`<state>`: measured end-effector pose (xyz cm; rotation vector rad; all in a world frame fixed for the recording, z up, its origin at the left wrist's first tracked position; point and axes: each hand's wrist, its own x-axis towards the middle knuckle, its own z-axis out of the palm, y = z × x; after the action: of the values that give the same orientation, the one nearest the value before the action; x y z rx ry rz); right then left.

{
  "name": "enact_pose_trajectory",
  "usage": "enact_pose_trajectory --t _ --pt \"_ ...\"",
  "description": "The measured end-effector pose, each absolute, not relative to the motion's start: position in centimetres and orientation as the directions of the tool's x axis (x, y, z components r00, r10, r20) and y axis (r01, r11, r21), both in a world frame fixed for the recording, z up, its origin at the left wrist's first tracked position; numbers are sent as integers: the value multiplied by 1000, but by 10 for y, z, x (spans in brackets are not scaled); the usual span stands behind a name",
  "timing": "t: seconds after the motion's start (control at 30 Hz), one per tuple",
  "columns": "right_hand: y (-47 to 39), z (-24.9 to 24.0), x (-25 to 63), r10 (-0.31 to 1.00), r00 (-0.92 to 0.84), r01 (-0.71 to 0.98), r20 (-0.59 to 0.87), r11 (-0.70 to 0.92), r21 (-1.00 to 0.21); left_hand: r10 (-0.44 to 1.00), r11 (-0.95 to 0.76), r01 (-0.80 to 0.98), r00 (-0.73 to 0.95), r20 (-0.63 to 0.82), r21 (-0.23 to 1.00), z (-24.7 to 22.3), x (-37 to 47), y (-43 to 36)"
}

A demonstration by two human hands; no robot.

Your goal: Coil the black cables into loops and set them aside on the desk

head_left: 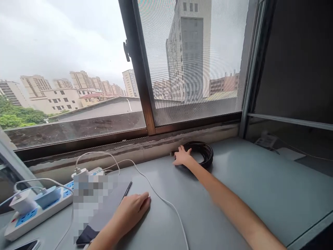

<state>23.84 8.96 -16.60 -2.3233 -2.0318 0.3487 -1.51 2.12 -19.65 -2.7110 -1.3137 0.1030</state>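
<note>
Black coiled cable [207,152] is lying on the bench [234,177] near the foot of the window, close to the low wall ledge [153,151]. Your right arm is reaching long and nearly straight from the lower right corner, and your right hand [182,156] is resting palm down over the left side of the coil. Your right grip is standing open, the fingers spreading over and beside the loops and the thumb pointing off to the left; it is touching the coil rather than visibly closing around it. A short cable end [172,153] is poking out just left of your fingers.

Your left forearm is coming in low from the bottom edge, bent inward, and your left hand [134,208] is resting on the bench with the knuckles up. Its fingers are curling under, so you cannot tell how far that grip is closed or whether it is holding anything. A slim black pen [128,189] is lying just beyond that hand, along the edge of a flat grey item [111,205], partly blurred. A white cord [159,197] is running between your hands, and a power strip [43,217] carrying plugged-in adapters is sitting at the left.
</note>
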Motion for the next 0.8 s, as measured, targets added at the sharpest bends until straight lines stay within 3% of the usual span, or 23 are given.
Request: enact_pose_trajectory --t 0.23,0.47,0.63,0.8 --pt "92 -161 271 939 317 932 -131 -334 -138 802 -595 802 597 17 -54 -196 -17 27" --pt "78 -144 336 782 606 781 -143 -619 -75 807 -588 809 586 64 14 -197 -17 29" --pt "79 -144 346 803 555 807 -216 -583 -97 809 -586 810 585 61 11 -201 -18 32" --pt "86 -167 314 807 578 800 -120 -590 -108 800 -598 801 599 34 -39 -204 -19 32"
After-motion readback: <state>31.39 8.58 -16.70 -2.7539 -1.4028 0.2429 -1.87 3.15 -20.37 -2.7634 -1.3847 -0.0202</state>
